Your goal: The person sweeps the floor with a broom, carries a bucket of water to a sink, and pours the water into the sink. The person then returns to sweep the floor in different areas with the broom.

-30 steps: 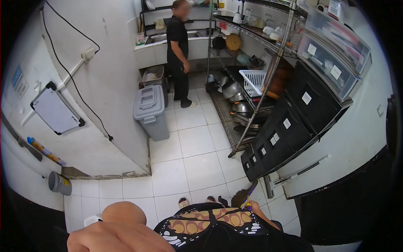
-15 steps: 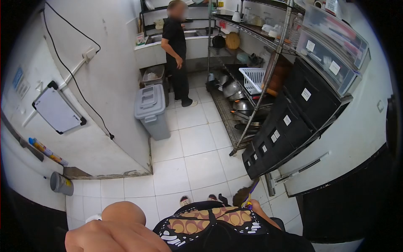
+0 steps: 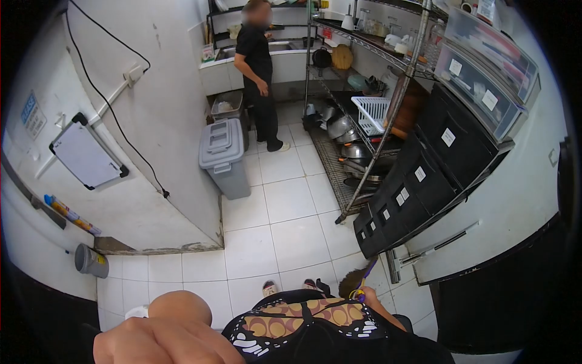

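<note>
At the lower right, my right hand [image 3: 368, 296] is closed around the purple and yellow neck of a broom [image 3: 351, 282]. The broom's brown bristles fan out beside my leg, low over the tiles. Close to the camera at the lower left, my left hand [image 3: 163, 337] shows only as a large patch of bare skin; its fingers are hidden, and whether it holds anything does not show. Between the two is my black top with a butterfly pattern [image 3: 309, 318], and my shoes stand on the floor just ahead of it.
A person in black [image 3: 257, 79] stands by the sink counter. A grey lidded bin [image 3: 221, 145] is against the left wall. On the right are a metal rack [image 3: 327, 164] with pots, black drawers [image 3: 445, 136] and a floor squeegee [image 3: 394, 267]. A small grey bucket [image 3: 91, 261] sits far left.
The view has shifted slightly, so the room appears a little to the right and higher. The broom stays in my right hand. The person by the sink remains in place.
</note>
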{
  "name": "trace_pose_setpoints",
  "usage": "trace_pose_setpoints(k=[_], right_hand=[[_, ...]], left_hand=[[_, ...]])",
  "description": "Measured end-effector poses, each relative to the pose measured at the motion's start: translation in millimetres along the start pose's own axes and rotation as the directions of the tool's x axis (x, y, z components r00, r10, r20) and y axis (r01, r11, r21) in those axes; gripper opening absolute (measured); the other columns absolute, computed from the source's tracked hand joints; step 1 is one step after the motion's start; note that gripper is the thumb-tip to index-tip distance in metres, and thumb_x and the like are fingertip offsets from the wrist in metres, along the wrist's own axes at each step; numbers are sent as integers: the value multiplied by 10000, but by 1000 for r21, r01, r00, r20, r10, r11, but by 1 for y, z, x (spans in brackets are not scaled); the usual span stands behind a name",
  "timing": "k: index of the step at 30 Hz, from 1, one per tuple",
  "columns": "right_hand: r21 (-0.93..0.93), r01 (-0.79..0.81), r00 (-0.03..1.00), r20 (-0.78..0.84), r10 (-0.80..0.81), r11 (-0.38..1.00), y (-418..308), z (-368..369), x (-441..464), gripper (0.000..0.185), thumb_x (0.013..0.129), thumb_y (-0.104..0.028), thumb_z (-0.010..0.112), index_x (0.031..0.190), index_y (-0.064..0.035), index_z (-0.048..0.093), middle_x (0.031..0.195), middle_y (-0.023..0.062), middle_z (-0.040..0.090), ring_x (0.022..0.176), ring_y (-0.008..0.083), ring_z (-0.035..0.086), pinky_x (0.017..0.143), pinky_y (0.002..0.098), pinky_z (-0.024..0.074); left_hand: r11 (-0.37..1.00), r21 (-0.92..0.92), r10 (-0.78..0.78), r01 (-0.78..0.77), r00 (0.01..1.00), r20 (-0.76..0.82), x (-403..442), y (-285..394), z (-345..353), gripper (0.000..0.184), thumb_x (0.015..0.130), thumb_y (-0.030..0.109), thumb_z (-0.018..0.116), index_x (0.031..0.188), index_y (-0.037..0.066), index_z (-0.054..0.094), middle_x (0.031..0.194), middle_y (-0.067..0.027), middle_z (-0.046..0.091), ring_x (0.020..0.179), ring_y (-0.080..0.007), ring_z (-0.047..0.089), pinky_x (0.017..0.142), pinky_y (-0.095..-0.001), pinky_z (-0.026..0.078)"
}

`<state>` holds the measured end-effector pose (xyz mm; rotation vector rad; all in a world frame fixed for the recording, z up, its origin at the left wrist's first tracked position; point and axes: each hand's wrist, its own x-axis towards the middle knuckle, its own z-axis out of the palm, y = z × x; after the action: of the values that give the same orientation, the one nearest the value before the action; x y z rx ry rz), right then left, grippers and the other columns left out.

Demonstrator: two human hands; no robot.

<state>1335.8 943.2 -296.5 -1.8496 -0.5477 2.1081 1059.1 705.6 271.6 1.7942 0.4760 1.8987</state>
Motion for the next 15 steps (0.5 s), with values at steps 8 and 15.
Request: trace_pose_setpoints(k=[8, 15], right_hand=[[-3, -76, 995, 71, 76, 997, -7, 3, -15, 73, 769, -124, 433, 771, -51, 428, 544, 96, 473, 417, 205, 462, 365, 320, 369], [-20, -22, 998, 56, 23, 1000, -11, 6, -29, 74, 761, -115, 436, 755, -42, 433, 545, 105, 475, 415, 214, 458, 361, 326, 371]], left_hand=[[1000, 1, 28, -28, 998, -64, 2, -6, 2, 96, 663, 201, 728, 707, 219, 644, 728, 42, 368, 606, -89, 384, 490, -188, 310], [939, 27, 327, -342, 870, -369, 5, -20, 19, 127, 666, 174, 719, 645, 188, 594, 737, 32, 367, 631, -100, 391, 510, -196, 323]])
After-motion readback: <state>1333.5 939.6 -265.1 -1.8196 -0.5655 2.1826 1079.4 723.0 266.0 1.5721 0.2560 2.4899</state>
